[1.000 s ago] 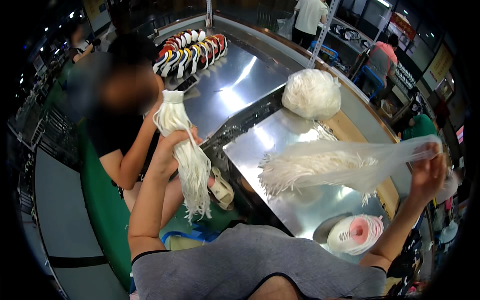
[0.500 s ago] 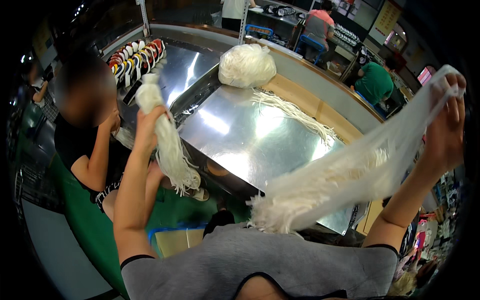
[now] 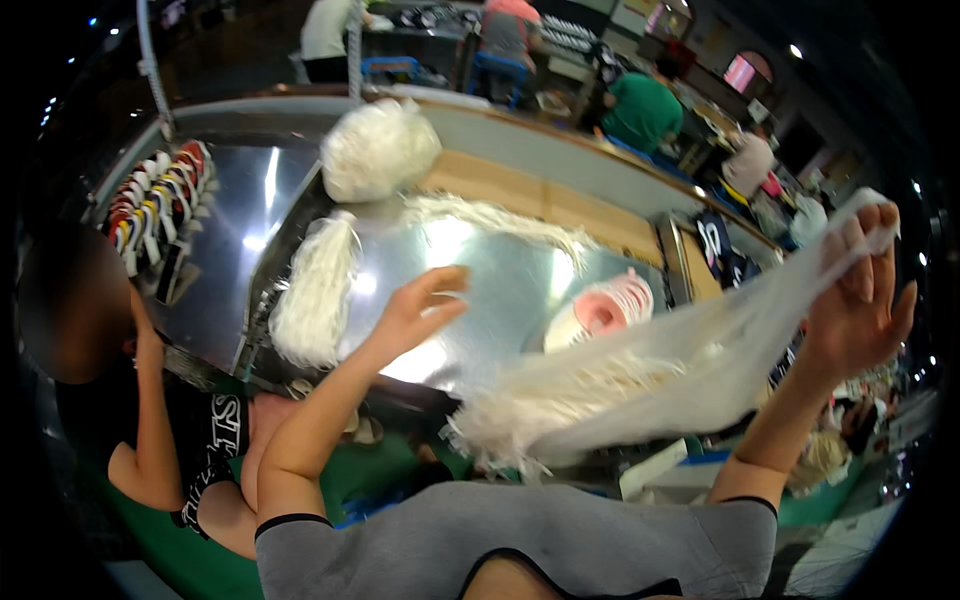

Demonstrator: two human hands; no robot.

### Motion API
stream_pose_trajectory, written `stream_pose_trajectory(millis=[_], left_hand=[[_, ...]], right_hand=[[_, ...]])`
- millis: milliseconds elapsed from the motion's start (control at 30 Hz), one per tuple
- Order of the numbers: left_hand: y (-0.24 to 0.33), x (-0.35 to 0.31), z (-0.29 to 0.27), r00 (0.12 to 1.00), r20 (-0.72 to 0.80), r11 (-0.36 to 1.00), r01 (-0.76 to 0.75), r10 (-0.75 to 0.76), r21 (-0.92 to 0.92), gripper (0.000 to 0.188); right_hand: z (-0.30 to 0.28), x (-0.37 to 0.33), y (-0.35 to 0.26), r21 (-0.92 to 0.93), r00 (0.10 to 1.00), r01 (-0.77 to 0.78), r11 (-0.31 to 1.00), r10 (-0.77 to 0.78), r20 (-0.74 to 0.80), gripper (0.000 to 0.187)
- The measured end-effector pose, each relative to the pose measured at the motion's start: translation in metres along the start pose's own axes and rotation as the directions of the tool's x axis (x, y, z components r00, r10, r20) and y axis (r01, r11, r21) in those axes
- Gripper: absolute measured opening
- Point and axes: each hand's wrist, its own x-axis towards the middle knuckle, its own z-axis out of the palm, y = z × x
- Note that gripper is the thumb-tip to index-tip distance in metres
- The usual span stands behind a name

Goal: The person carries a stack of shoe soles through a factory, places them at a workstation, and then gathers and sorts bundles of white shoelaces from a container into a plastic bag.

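Observation:
My left hand point(image 3: 425, 305) is over the metal tabletop with its fingers apart and nothing in it. To its left, a thick bundle of white shoelaces point(image 3: 318, 290) lies on the table. Raised at the far right, my right hand point(image 3: 855, 290) grips the end of a long clear plastic bag point(image 3: 760, 330). The bag slants down toward my chest, and white laces point(image 3: 500, 425) stick out of its lower end. Behind the bag, a pink and white shoe point(image 3: 600, 310) is partly covered by it.
A stuffed plastic bag point(image 3: 378, 150) sits at the table's back corner. Loose white laces point(image 3: 500, 215) lie along the back edge, by a cardboard strip. Rows of shoes point(image 3: 165, 200) stand on the left-hand metal surface. A co-worker point(image 3: 150, 400) sits at the left; other people work behind.
My left hand has let go of the lace bundle, which now lies on the table, and has moved right. My right hand still holds the bag. The view has shifted, bringing the pink shoe into sight.

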Motion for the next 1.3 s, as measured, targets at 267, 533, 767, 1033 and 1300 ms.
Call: stream_pose_trajectory(millis=[267, 533, 767, 1033, 1300], left_hand=[[0.056, -0.015, 0.08, 0.861, -0.184, 0.645, -0.198, 0.475, 0.738, 0.045], [-0.033, -0.061, 0.024, 0.885, -0.467, 0.546, 0.392, -0.003, 0.74, 0.037], [-0.018, -0.155, 0.001, 0.735, -0.383, 0.138, 0.538, -0.56, 0.831, 0.039], [-0.028, -0.249, -0.018, 0.833, -0.218, 0.074, 0.295, -0.508, 0.953, 0.031], [-0.013, -0.261, -0.079, 0.452, -0.666, 0.633, 0.774, -0.594, -0.038, 0.021]], right_hand=[[0.022, -0.021, 0.018, 0.24, 0.933, -0.059, 0.969, -0.032, 0.359, 0.082], [0.006, -0.071, 0.013, 0.373, 0.993, -0.1, 0.922, 0.113, -0.015, 0.071], [-0.022, -0.139, 0.046, 0.567, 0.814, -0.329, 0.755, 0.531, -0.235, 0.044], [-0.026, -0.234, 0.077, 0.506, 0.696, -0.52, 0.688, 0.685, -0.215, 0.034], [0.002, -0.25, 0.125, 0.346, 0.525, -0.755, 0.558, 0.829, -0.191, 0.017]])
